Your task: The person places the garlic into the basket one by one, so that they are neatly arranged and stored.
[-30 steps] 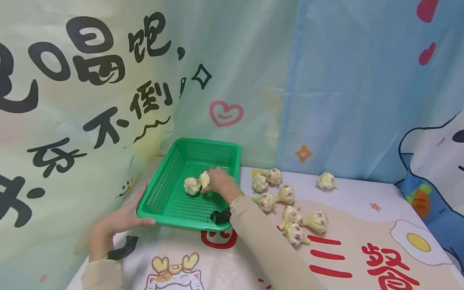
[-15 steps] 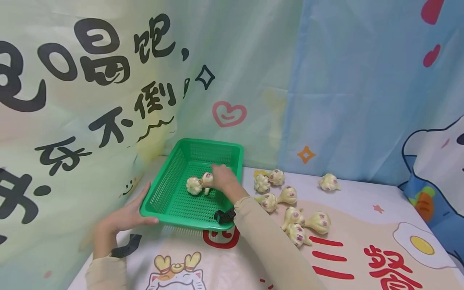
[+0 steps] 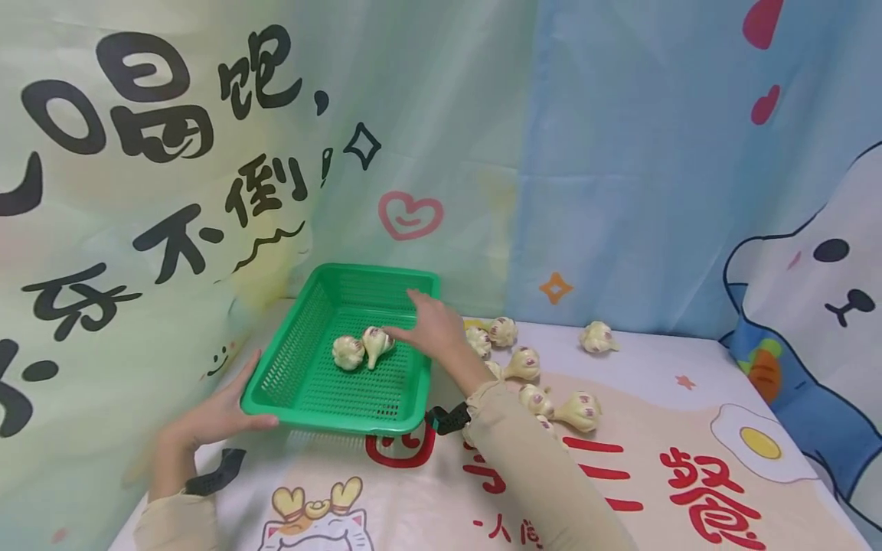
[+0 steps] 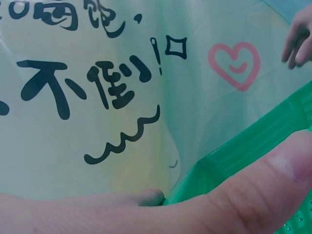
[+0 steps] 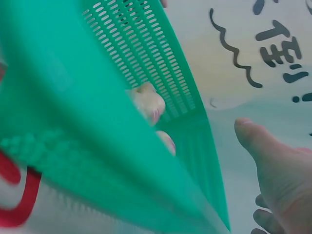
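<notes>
A green plastic basket [image 3: 324,420] with slotted walls stands on the table at the left. Two garlic bulbs, one rounder [image 3: 347,353] and one with its stem toward me [image 3: 377,343], lie side by side on its floor. My left hand [image 3: 215,409] holds the basket's near left corner; in the left wrist view its thumb [image 4: 263,190] lies over the rim and its fingers are mostly hidden. Above the basket's right rim is my right hand [image 3: 439,329], fingers spread and holding nothing. In the right wrist view, the basket wall partly covers both bulbs [image 5: 147,101].
Several more garlic bulbs [image 3: 579,411] lie on the printed tablecloth right of the basket, some partly behind the right arm. One bulb [image 3: 598,337] sits apart near the back. A printed curtain [image 3: 455,153] hangs close behind and at the left.
My right hand has let go of the second garlic bulb, which stays in the basket beside the first. The hand has risen and drawn right toward the rim. My left hand stays at the corner.
</notes>
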`<state>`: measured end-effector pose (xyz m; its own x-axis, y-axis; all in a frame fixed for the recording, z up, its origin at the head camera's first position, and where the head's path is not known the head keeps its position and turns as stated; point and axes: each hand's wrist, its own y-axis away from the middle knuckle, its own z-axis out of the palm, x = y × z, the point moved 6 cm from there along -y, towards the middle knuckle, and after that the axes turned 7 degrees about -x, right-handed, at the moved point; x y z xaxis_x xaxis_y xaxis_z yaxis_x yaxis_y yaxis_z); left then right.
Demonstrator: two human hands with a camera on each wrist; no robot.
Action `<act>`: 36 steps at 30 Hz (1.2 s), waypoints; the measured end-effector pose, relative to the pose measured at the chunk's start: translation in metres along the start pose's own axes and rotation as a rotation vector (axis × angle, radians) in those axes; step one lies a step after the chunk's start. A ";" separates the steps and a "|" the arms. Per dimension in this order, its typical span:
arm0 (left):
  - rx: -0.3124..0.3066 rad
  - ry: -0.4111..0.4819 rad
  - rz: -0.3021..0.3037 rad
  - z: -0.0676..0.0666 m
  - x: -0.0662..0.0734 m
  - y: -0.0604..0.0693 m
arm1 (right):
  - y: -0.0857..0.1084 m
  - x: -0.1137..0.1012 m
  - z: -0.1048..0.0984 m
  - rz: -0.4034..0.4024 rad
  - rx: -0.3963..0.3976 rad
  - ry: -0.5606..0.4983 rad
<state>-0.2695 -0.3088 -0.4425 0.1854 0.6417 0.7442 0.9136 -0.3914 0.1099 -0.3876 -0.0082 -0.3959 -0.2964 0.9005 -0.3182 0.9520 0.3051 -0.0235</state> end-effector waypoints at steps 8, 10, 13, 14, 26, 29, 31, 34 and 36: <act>-0.010 0.006 0.016 0.000 0.003 0.002 | 0.043 0.032 -0.024 0.037 0.075 -0.036; -0.005 0.011 0.021 -0.001 0.002 0.003 | 0.055 0.039 -0.030 0.043 0.098 -0.044; 0.000 0.020 0.028 -0.002 0.000 0.003 | 0.074 0.049 -0.038 0.052 0.131 -0.040; 0.000 0.024 0.033 -0.002 -0.001 0.003 | 0.081 0.052 -0.041 0.054 0.143 -0.041; -0.020 0.048 0.022 -0.001 -0.001 0.002 | 0.163 0.111 -0.049 0.119 0.278 -0.055; -0.027 0.044 0.011 -0.002 0.000 0.002 | 0.182 0.122 -0.040 0.152 0.264 -0.031; -0.035 0.044 0.005 -0.001 0.000 0.002 | 0.193 0.130 -0.031 0.184 0.249 -0.024; -0.047 0.050 -0.001 0.000 0.001 0.002 | 0.209 0.142 -0.016 0.249 0.215 -0.024; -0.051 0.052 0.000 0.001 0.001 0.003 | 0.219 0.150 -0.005 0.286 0.198 -0.039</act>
<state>-0.2663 -0.3083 -0.4424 0.1654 0.6067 0.7776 0.8935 -0.4259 0.1423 -0.2243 0.1947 -0.4439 -0.0162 0.9274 -0.3738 0.9936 -0.0270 -0.1100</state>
